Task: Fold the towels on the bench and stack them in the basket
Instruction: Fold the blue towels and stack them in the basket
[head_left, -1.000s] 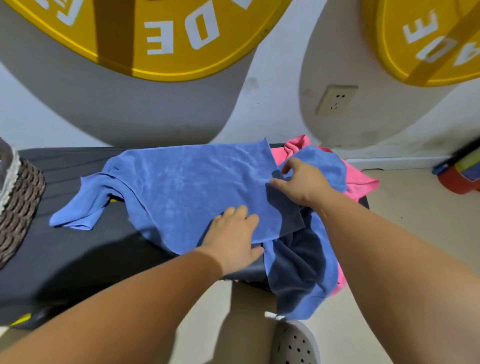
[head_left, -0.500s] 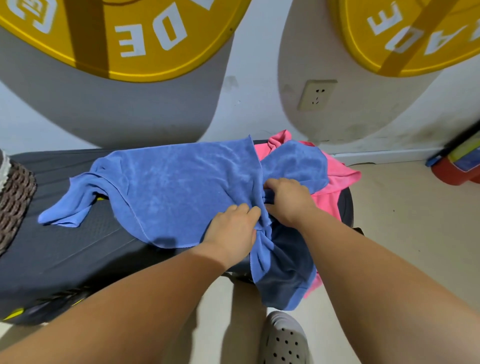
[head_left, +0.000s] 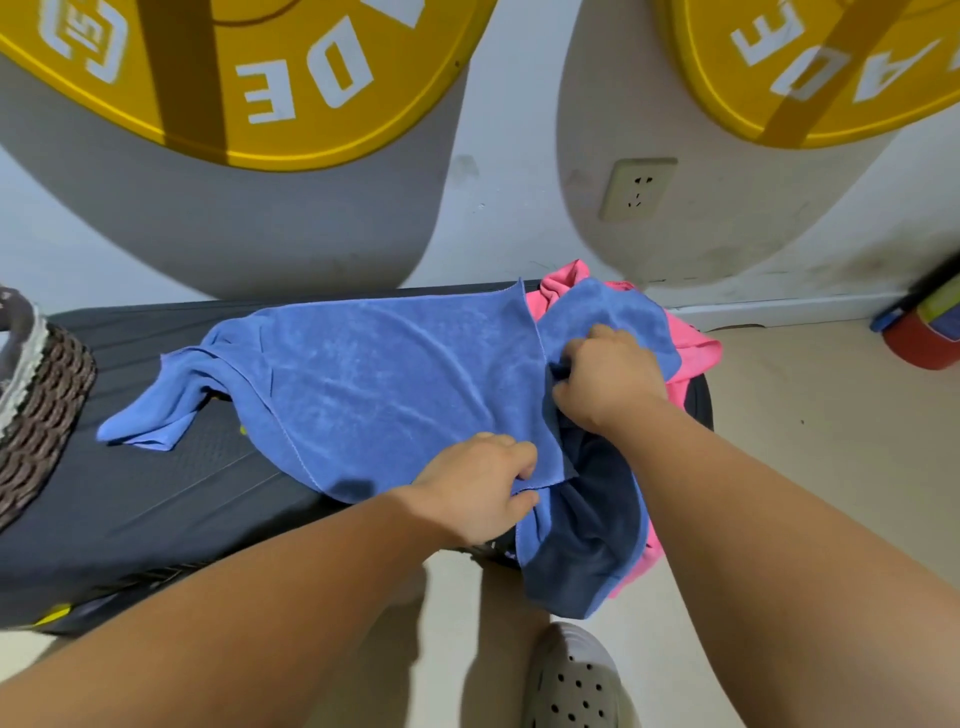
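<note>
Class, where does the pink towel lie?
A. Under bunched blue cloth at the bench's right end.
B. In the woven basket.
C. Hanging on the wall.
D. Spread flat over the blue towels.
A: the pink towel peeks out from beneath the bunched blue towel at the right end of the bench, far from the basket.

dark bench, blue towel, pink towel

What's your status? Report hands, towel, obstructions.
Left hand grips blue towel, near corner. Right hand grips its right edge. Towel spread on bench, unfolded. Pink towel bunched beneath right end.
</note>
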